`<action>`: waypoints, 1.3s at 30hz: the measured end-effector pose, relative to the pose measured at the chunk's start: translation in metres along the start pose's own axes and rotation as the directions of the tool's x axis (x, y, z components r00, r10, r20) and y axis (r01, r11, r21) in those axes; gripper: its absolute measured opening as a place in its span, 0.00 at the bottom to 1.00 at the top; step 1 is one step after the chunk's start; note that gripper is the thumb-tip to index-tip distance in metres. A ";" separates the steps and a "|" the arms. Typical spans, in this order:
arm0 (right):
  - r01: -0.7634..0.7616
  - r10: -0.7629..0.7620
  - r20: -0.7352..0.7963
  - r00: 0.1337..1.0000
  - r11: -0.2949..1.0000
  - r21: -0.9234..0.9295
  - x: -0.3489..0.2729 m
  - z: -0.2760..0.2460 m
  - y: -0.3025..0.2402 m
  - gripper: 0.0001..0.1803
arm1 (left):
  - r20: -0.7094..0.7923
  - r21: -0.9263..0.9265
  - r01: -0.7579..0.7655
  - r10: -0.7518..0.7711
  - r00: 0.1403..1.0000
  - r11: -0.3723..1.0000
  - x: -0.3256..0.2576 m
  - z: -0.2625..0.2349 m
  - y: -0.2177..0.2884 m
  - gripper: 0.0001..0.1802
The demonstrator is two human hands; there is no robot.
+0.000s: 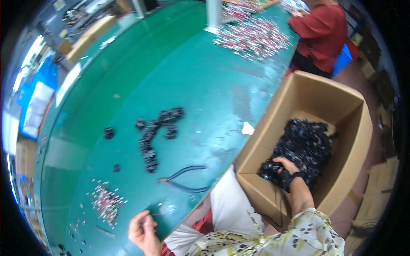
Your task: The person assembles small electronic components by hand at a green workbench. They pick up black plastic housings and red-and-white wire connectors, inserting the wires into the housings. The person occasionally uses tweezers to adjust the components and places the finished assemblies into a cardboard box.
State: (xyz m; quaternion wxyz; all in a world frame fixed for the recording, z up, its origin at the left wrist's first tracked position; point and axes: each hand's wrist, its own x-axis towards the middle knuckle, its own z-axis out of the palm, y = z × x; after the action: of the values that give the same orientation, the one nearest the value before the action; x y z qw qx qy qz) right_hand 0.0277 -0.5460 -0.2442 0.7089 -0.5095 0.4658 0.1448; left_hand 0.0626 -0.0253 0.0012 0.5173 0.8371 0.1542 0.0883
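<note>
My left hand [144, 232] is at the table's near edge, thumb and fingertips pinched together. A thin red wire [156, 214] sticks out of the pinch toward the right. My right hand [289, 166], with a dark band at the wrist, reaches into an open cardboard box [258, 164]. Its fingers curl around a glossy black part [270, 170] at the edge of a heap of small black parts [305, 141]; the part's exact kind is unclear. Blue-handled pliers [183, 173] lie on the green table between my hands, their handles spread.
Dark round parts form a crooked row [148, 134] on the green table [200, 123]. A small pile of red-and-silver wired pieces [106, 202] lies at left, a larger pile [254, 38] at the far end. A person in a red top [320, 34] works beyond the box.
</note>
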 end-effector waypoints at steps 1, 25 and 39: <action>-0.096 0.112 -0.065 0.992 0.973 0.212 0.006 -0.001 -0.001 0.10 | 0.016 -0.143 -0.081 0.085 0.996 0.986 0.001 -0.005 -0.014 0.08; 0.884 -0.644 0.681 0.349 -0.017 -0.468 -0.199 0.341 -0.222 0.36 | 0.117 -0.242 -0.383 0.419 0.901 0.892 -0.028 -0.005 -0.003 0.08; -0.266 -0.858 -0.308 0.412 0.210 -0.941 -0.286 -0.047 -0.185 0.59 | 0.703 0.119 -0.349 0.170 0.691 0.930 -0.024 0.230 0.003 0.33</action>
State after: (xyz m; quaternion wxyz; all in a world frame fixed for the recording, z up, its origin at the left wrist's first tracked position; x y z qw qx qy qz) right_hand -0.0206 -0.5906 0.0927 -0.0546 -0.9043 0.4190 -0.0610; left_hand 0.1113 -0.2280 -0.0986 0.4131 0.8804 -0.1573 -0.1716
